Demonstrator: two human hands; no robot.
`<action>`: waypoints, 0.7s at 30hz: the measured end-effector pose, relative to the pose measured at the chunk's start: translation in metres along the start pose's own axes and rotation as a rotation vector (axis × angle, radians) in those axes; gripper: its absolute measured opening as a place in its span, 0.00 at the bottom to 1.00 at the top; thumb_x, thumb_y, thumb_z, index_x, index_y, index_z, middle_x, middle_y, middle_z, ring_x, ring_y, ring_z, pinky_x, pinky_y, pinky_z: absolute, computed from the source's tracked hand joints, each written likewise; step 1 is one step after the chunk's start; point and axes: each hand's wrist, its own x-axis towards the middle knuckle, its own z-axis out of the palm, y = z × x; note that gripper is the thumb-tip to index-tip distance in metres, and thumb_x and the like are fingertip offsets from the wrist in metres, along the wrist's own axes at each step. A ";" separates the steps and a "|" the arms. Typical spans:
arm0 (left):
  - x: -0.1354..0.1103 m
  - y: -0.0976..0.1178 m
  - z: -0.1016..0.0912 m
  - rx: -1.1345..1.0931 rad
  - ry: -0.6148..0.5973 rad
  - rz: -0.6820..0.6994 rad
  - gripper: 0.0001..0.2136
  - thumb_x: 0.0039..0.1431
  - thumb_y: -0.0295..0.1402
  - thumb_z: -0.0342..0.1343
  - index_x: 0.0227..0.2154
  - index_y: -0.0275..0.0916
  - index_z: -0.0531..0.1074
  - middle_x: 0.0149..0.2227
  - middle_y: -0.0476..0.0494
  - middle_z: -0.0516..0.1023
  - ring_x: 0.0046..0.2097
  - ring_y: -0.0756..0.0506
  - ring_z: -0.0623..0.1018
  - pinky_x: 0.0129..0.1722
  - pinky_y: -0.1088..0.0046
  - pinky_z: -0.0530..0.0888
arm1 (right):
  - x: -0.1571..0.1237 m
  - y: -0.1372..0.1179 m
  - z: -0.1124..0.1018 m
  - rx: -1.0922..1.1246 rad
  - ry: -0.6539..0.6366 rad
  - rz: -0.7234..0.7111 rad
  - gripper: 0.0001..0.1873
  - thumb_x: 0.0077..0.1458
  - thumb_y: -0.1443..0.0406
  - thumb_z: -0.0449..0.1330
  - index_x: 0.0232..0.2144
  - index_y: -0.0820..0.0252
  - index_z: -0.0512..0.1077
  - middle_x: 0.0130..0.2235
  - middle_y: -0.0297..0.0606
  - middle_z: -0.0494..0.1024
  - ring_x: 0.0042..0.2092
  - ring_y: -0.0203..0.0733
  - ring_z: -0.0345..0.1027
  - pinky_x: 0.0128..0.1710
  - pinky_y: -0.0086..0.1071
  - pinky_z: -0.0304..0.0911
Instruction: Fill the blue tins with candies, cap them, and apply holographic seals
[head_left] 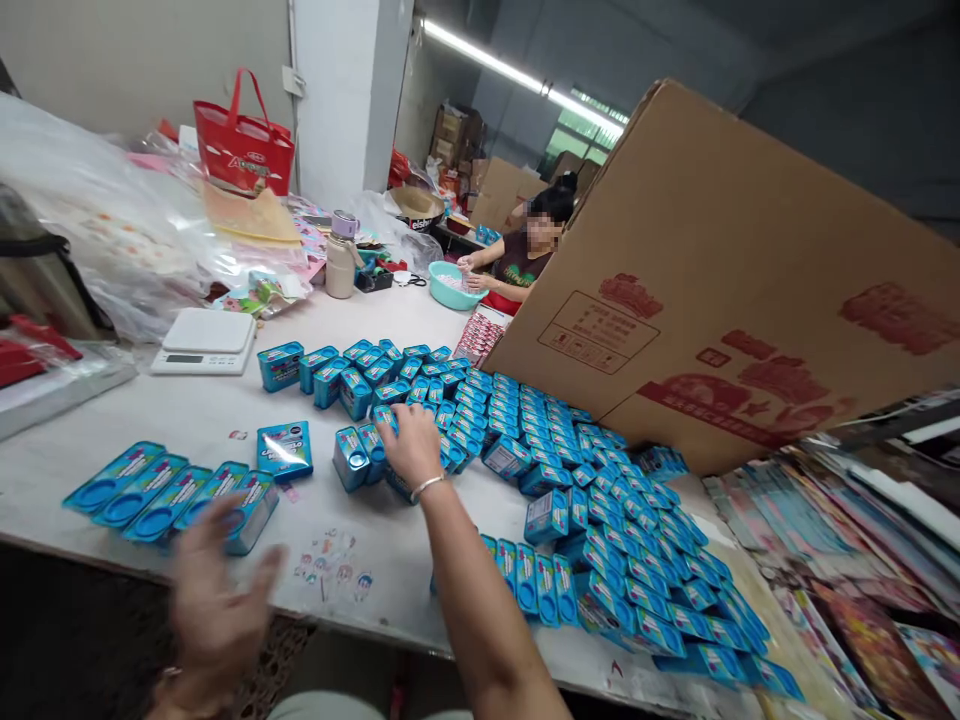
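Note:
My left hand (217, 590), smeared by motion, hovers at the table's front edge with thumb and fingers apart and nothing visible in it. Just beyond it, several blue blister packs (161, 492) lie side by side in a slanted row. A single blue pack (285, 450) lies right of that row with its printed face up. My right hand (411, 445), with a bracelet at the wrist, reaches into the crowd of blue packs and curls its fingers over a blue pack (373, 440). The undersides of those fingers are hidden.
A large cardboard box (720, 270) leans at the right behind many blue packs (630, 520). A white scale (204, 342), a bottle (341, 262) and a red bag (246, 150) stand at the left. Across the table a person (517, 260) works over a teal basin (452, 288).

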 end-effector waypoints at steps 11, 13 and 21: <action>0.094 0.060 0.093 0.357 0.026 0.362 0.45 0.54 0.46 0.61 0.70 0.42 0.45 0.72 0.26 0.38 0.71 0.24 0.38 0.63 0.35 0.50 | -0.031 0.059 0.003 -0.255 -0.265 0.072 0.58 0.43 0.42 0.67 0.68 0.57 0.50 0.69 0.63 0.49 0.66 0.74 0.47 0.53 0.64 0.55; 0.115 0.066 0.089 0.500 -0.167 0.457 0.47 0.50 0.43 0.64 0.70 0.47 0.46 0.73 0.30 0.36 0.71 0.23 0.36 0.59 0.28 0.50 | -0.035 0.059 0.011 -0.262 -0.204 0.058 0.55 0.46 0.44 0.67 0.68 0.57 0.50 0.69 0.62 0.49 0.66 0.72 0.46 0.55 0.66 0.52; 0.152 0.070 0.089 0.681 -0.538 0.497 0.43 0.46 0.46 0.62 0.67 0.45 0.56 0.68 0.21 0.52 0.60 0.23 0.67 0.52 0.39 0.64 | -0.042 0.056 0.013 -0.285 -0.058 0.002 0.46 0.41 0.43 0.66 0.58 0.60 0.64 0.56 0.56 0.65 0.55 0.64 0.57 0.52 0.59 0.55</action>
